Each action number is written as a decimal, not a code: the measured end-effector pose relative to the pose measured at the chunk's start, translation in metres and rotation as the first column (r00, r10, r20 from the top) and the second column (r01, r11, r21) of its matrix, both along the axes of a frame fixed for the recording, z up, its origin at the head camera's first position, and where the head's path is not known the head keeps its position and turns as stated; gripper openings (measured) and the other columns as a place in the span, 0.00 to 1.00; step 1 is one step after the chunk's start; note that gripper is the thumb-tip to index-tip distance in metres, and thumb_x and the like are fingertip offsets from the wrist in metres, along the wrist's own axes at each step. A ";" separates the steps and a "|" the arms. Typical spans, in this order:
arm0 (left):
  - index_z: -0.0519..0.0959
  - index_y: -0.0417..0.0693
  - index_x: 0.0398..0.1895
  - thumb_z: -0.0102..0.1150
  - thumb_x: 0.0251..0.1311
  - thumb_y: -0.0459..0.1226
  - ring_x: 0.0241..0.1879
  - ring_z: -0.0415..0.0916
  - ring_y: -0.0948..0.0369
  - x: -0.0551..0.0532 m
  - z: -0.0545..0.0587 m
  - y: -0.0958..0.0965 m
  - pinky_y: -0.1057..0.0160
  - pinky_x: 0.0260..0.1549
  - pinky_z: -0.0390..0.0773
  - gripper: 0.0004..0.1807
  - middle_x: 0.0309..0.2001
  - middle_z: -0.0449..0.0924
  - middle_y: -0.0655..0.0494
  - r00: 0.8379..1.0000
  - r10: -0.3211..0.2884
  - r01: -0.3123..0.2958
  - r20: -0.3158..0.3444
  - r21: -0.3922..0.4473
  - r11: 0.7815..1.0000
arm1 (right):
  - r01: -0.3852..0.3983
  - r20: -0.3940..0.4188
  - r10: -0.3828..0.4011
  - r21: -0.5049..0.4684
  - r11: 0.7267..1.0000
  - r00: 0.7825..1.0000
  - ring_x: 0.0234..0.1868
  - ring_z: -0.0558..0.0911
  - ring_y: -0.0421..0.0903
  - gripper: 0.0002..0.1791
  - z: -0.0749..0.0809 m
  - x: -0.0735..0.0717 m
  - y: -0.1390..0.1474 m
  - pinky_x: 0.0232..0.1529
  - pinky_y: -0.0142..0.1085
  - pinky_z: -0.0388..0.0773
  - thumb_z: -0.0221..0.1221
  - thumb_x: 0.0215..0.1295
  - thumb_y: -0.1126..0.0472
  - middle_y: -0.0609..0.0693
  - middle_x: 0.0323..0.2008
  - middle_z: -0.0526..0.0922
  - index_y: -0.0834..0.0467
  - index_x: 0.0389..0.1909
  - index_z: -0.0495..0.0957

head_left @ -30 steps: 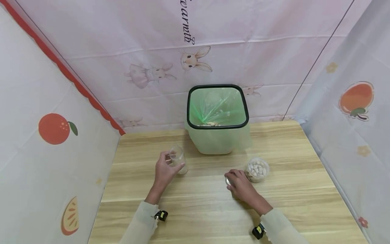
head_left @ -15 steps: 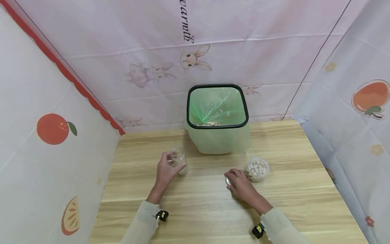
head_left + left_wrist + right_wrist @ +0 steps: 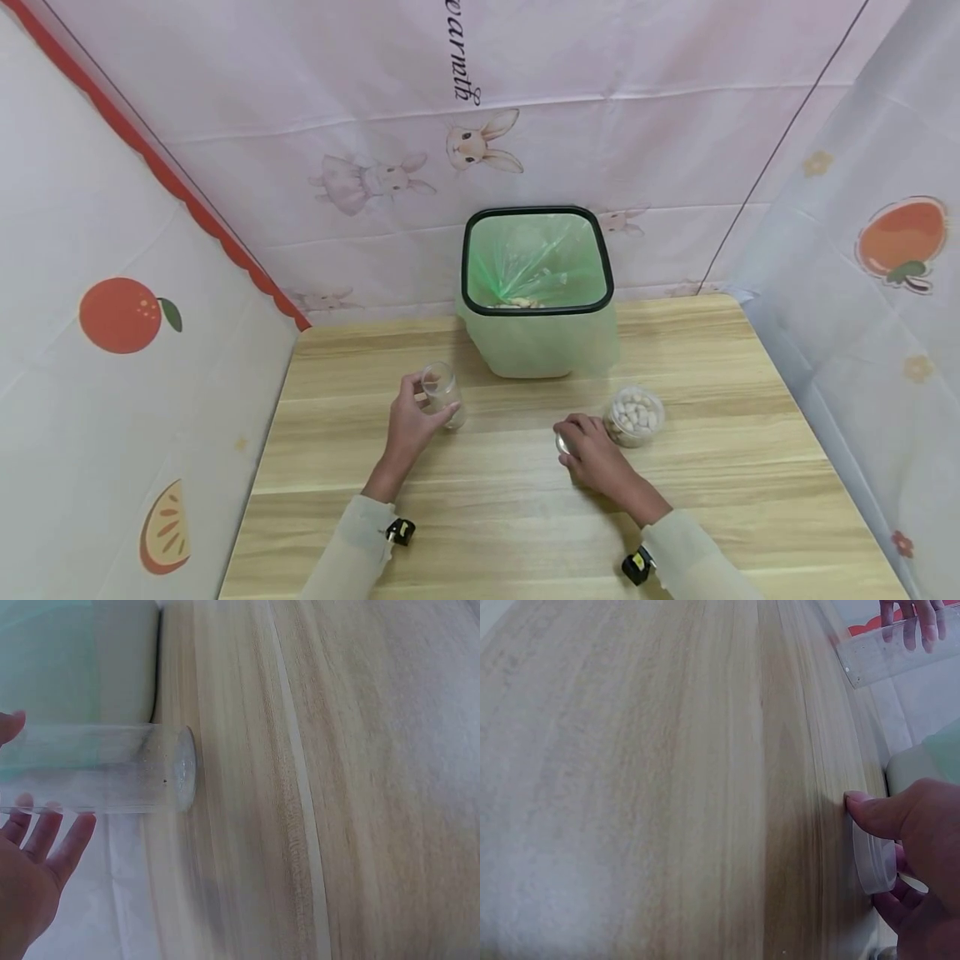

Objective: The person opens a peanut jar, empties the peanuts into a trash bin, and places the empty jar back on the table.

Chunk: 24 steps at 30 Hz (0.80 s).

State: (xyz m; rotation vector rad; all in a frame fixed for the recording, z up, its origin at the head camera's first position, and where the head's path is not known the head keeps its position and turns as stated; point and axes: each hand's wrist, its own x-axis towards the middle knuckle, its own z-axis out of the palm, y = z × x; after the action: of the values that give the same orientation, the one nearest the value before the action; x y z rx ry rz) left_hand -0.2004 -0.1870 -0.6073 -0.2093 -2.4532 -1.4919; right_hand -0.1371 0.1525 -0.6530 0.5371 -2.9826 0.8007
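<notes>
My left hand [image 3: 408,427] holds a clear, tall jar [image 3: 441,392] upright on the table, thumb on one side and fingers on the other. In the left wrist view the jar [image 3: 150,776] is see-through, with a few dark specks near its base. My right hand [image 3: 597,460] grips a round, translucent lid [image 3: 562,444] low at the tabletop. The right wrist view shows the thumb and fingers at the rim of this lid [image 3: 873,859]. Just beyond the right hand stands an uncovered clear tub [image 3: 633,417] full of small white pieces.
A bin [image 3: 536,346] with a black rim and a green bag liner stands at the back of the wooden table [image 3: 495,517]; some pale pieces [image 3: 520,303] lie inside it. Printed cloth walls [image 3: 337,242] enclose the back and both sides.
The left hand and the jar have shifted very slightly to the right. The right hand and the lid stay put.
</notes>
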 end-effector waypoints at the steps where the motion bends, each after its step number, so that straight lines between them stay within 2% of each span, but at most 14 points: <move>1: 0.70 0.38 0.60 0.83 0.45 0.33 0.54 0.82 0.44 0.001 0.000 0.000 0.46 0.50 0.87 0.40 0.58 0.83 0.44 1.000 0.003 -0.003 -0.001 -0.005 1.000 | -0.002 0.003 0.002 -0.005 1.000 1.000 0.61 0.74 0.60 0.26 0.000 0.000 0.000 0.58 0.56 0.79 0.71 0.64 0.61 0.58 0.60 0.78 0.55 0.63 0.79; 7: 0.71 0.39 0.62 0.82 0.48 0.34 0.57 0.81 0.43 0.003 0.000 0.003 0.45 0.51 0.87 0.38 0.59 0.82 0.42 1.000 0.013 -0.013 0.004 -0.033 0.999 | 0.013 0.026 -0.013 0.003 1.000 1.000 0.62 0.73 0.60 0.29 -0.002 0.001 0.000 0.59 0.57 0.79 0.71 0.65 0.59 0.59 0.63 0.77 0.56 0.66 0.76; 16: 0.71 0.38 0.64 0.81 0.50 0.35 0.57 0.80 0.44 0.003 0.000 0.005 0.46 0.50 0.87 0.39 0.61 0.80 0.42 1.000 0.003 -0.004 -0.015 -0.083 0.997 | 0.004 0.008 -0.005 0.029 1.000 1.000 0.63 0.73 0.61 0.31 0.002 0.002 0.000 0.61 0.56 0.78 0.71 0.65 0.58 0.61 0.63 0.76 0.60 0.66 0.75; 24: 0.69 0.38 0.69 0.83 0.46 0.38 0.58 0.80 0.47 0.004 -0.003 0.005 0.47 0.51 0.86 0.46 0.63 0.79 0.44 0.999 -0.002 0.006 0.034 -0.098 0.995 | 0.001 0.019 -0.002 0.050 0.999 1.000 0.61 0.74 0.61 0.30 0.004 0.001 -0.001 0.57 0.55 0.80 0.70 0.65 0.57 0.61 0.62 0.77 0.59 0.67 0.75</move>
State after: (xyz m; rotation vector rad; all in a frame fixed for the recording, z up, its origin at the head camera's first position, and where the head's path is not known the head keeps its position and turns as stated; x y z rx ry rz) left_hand -0.1966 -0.1819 -0.6098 -0.2097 -2.5566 -1.3888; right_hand -0.1359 0.1517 -0.6486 0.5318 -3.0276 0.7367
